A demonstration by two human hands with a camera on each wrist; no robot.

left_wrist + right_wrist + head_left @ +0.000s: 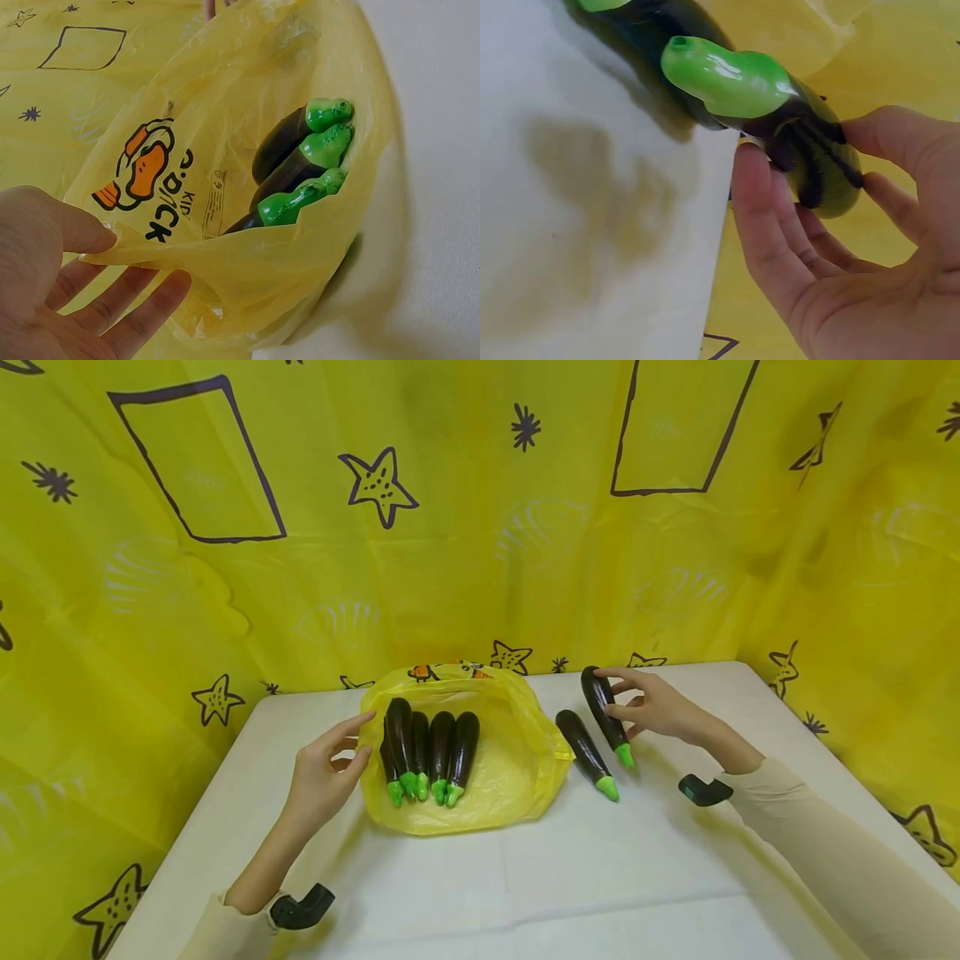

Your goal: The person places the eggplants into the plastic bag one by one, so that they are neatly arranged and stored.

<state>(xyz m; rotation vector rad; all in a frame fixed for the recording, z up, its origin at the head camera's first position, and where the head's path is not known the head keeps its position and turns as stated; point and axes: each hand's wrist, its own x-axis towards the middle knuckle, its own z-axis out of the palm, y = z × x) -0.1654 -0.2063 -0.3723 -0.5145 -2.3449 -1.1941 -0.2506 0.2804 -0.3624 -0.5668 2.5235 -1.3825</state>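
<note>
A yellow plastic bag (517,777) lies on the table with its mouth wide open and several dark purple eggplants (465,747) with green stems side by side in it. My left hand (322,772) pinches the bag's left rim, thumb inside and fingers behind the film; in the left wrist view, green eggplant stems (326,150) show within the bag. To the right of the bag, my right hand (660,706) grips one eggplant (597,693) between thumb and fingers, its green stem toward me. A second loose eggplant (579,739) lies between that one and the bag.
The white table (600,868) has a crease across its near part. A yellow patterned sheet (450,568) hangs behind the table and at both sides. Each wrist wears a black camera mount, one at the left cuff (302,907) and one at the right cuff (705,790).
</note>
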